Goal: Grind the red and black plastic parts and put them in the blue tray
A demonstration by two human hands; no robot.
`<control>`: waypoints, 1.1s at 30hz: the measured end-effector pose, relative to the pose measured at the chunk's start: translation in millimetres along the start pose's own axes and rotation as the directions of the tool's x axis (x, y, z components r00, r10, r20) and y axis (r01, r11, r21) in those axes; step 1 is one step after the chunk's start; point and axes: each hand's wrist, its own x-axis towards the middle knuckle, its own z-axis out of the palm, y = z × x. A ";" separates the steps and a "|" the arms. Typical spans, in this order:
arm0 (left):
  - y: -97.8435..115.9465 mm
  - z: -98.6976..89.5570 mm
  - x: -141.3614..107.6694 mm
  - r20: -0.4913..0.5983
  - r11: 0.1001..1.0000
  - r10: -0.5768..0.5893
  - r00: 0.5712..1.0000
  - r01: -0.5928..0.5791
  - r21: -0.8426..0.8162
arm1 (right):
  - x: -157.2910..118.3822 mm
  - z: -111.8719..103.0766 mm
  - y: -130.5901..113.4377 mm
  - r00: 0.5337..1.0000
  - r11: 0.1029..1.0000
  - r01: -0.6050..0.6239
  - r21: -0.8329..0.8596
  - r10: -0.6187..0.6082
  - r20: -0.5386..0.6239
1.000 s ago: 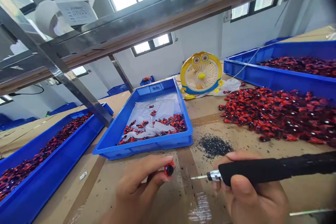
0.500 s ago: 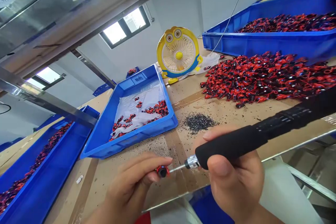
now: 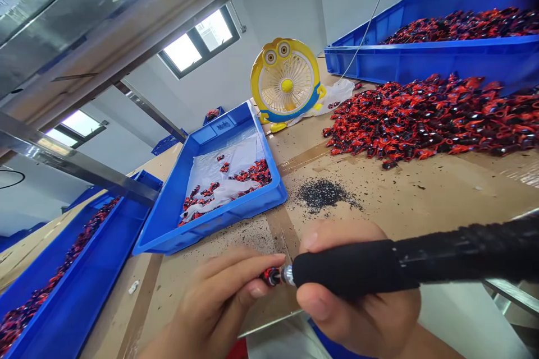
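Observation:
My left hand (image 3: 223, 294) pinches a small red-and-black plastic part (image 3: 272, 276) between thumb and fingers, just above the near edge of the table. Wrapped around a black foam-gripped rotary tool (image 3: 345, 265), my right hand (image 3: 362, 314) holds it almost level, its body running off to the right. The tool's silver collar (image 3: 288, 275) is right up against the part. Its thin bit is mostly hidden there, and how deep it reaches I cannot tell. Beyond my hands lies a small heap of black and white shavings (image 3: 322, 194).
A large pile of red-and-black parts (image 3: 421, 118) covers the right of the cardboard-topped table (image 3: 442, 193). Blue trays of parts stand behind it (image 3: 362, 63), left of centre (image 3: 164, 238) and far left (image 3: 105, 280). A yellow fan (image 3: 286, 85) stands behind; a metal beam (image 3: 126, 17) crosses overhead.
My right hand has moved left and levelled the tool, bringing its collar up to the part. The bit, bare before, is now mostly hidden. The left hand has shifted slightly right.

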 end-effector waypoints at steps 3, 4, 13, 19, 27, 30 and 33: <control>-0.9 -5.7 2.5 0.097 1.000 -0.016 0.995 0.015 0.011 | -4.5 -0.7 3.4 0.997 1.000 0.016 -0.021 -0.014 0.076; -1.4 -7.3 3.5 0.123 1.000 -0.011 0.992 0.009 0.016 | -4.9 -0.7 4.5 0.997 0.999 0.012 -0.035 -0.010 0.073; -5.3 -5.2 8.4 0.124 0.994 -0.080 0.989 0.088 -0.060 | -1.2 -4.4 13.0 0.999 0.988 0.052 -0.144 -0.050 0.018; -6.2 -6.8 15.2 0.154 0.990 -0.100 0.983 0.114 -0.086 | 0.0 -5.7 12.1 0.998 0.983 0.050 -0.176 -0.055 -0.021; -8.8 -5.9 24.8 0.180 0.991 -0.086 0.980 0.104 -0.090 | 4.1 -6.2 16.1 0.993 0.986 -0.109 -0.126 0.102 -0.061; -9.8 -4.9 28.5 0.149 0.991 -0.099 0.984 0.111 -0.069 | 4.9 -9.9 15.5 0.991 0.985 -0.130 -0.109 0.128 -0.027; -9.7 -5.2 31.7 0.180 0.992 -0.082 0.980 0.098 -0.080 | 4.7 -10.3 15.7 0.989 0.985 -0.146 -0.092 0.144 -0.025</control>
